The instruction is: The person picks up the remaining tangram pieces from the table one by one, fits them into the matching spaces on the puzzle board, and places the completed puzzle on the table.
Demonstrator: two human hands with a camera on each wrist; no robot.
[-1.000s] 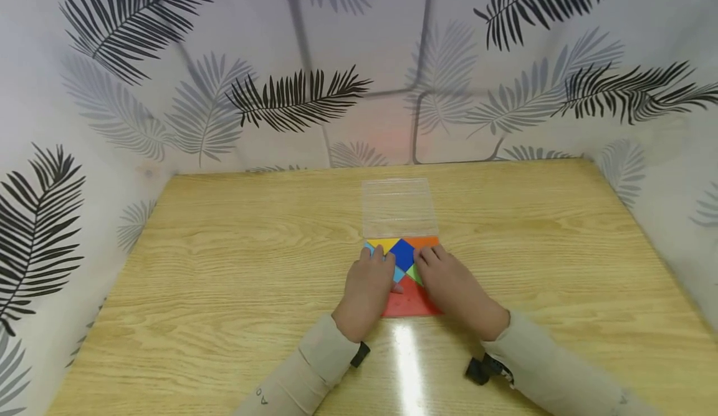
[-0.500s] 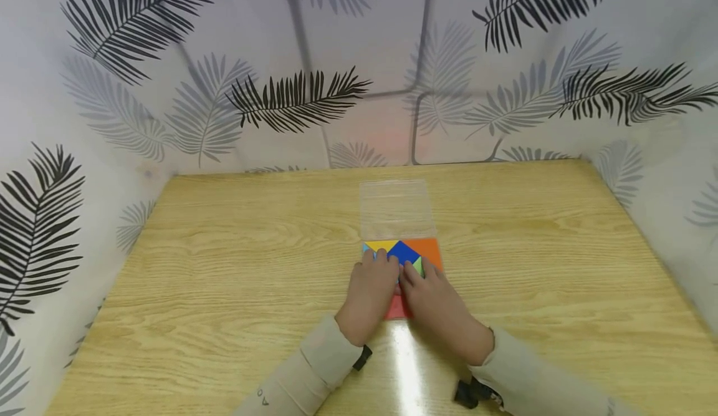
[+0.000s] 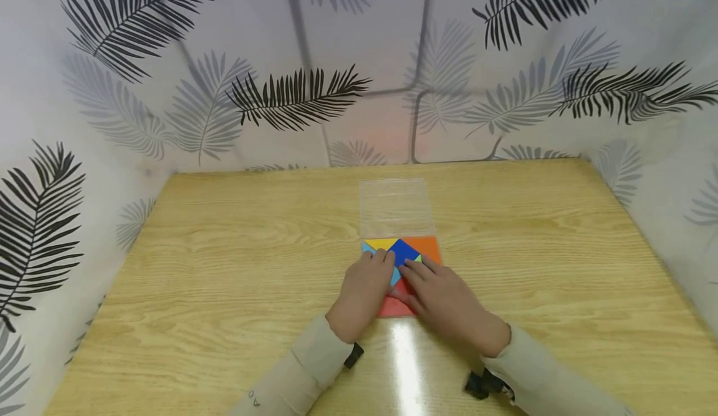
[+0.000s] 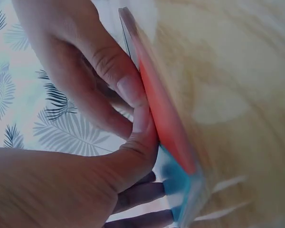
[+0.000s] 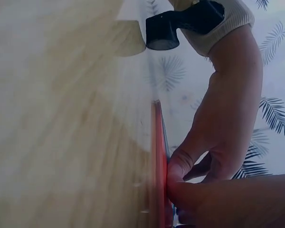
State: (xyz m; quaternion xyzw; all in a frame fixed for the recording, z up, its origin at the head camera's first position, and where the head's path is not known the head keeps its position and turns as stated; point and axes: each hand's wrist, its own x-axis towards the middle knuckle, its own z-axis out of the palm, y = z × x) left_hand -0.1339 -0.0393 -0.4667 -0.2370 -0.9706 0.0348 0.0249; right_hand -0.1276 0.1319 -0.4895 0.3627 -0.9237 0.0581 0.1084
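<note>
A tangram of coloured flat pieces lies in a shallow case in the middle of the table. Its blue square (image 3: 401, 252), yellow piece (image 3: 379, 242) and orange piece (image 3: 430, 247) show at the back, red (image 3: 395, 308) at the front. My left hand (image 3: 363, 288) rests on the left side, fingertips on the light blue piece (image 4: 175, 183). Fingers of my right hand (image 3: 451, 300) lie forward across the right side, mostly covering the green piece (image 3: 418, 258). Both thumbs touch down over the red piece, tips close together in the left wrist view.
A clear plastic lid (image 3: 395, 209) lies flat directly behind the case. The wooden table (image 3: 252, 247) extends to both sides, with a leaf-patterned cloth (image 3: 359, 123) behind it. A black wrist camera (image 5: 162, 35) sits under the left sleeve.
My right hand has shifted from the case's right edge inward and toward me, uncovering the orange piece and covering more green. The left hand stays nearly in place.
</note>
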